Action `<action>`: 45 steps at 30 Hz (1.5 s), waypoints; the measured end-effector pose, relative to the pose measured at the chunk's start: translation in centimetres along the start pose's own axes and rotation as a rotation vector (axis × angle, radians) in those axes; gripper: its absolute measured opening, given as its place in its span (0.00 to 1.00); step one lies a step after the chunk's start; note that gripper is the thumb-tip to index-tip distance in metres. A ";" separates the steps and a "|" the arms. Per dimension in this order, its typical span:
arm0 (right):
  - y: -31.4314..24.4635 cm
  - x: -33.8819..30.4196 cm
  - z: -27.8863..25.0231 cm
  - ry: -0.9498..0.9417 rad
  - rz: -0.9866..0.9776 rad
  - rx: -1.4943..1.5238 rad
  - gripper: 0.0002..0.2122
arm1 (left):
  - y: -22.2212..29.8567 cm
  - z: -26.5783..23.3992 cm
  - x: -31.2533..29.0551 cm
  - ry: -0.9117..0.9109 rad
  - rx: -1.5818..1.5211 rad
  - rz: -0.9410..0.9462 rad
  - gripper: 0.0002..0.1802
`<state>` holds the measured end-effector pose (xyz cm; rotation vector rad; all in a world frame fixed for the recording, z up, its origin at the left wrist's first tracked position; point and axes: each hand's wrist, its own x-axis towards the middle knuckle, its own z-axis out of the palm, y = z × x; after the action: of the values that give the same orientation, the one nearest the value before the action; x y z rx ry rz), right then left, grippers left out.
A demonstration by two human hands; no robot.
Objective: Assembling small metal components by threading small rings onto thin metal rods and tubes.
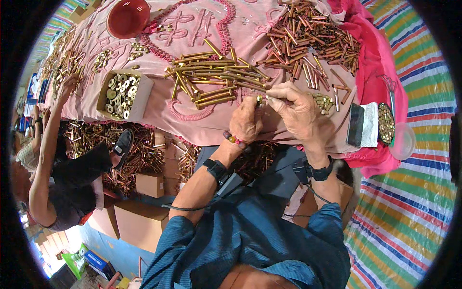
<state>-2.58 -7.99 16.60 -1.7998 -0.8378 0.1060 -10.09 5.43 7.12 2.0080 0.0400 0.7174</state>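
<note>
My left hand (245, 119) is closed in a pinch on a small brass-coloured metal piece (259, 99) at its fingertips. Close beside it, my right hand (297, 107) has thumb and forefinger pressed together; what they hold, if anything, is too small to make out. Just beyond both hands lies a pile of long brass-coloured bolts (216, 79) on the pink cloth (192, 126). Small brass-coloured nuts (324, 102) lie beside my right hand, partly hidden by it. A large heap of copper-toned metal tubes (313, 38) rests at the far right.
A carton of washers (135, 98) and a red bowl (127, 20) stand to the left. A phone (355, 125), a mesh strainer of small parts (386, 123) and a clear plastic lid (403, 141) lie at right. A co-worker's arm (45, 144) reaches across the left. More rods fill the space below.
</note>
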 end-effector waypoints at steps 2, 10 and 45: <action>0.3 0.2 0.4 0.009 -0.056 0.029 0.07 | 0.0 0.1 0.1 0.009 -0.018 0.022 0.07; 0.1 1.0 1.4 0.062 -0.027 0.103 0.06 | -0.8 -0.2 0.4 -0.090 -0.048 -0.016 0.23; -0.1 -0.4 1.4 0.040 -0.099 -0.200 0.06 | -1.6 1.7 -0.8 -0.168 -0.155 -0.079 0.38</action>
<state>-3.55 -7.07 16.06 -1.9362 -0.9336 -0.0804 -9.47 4.75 4.85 1.9003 -0.0337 0.4846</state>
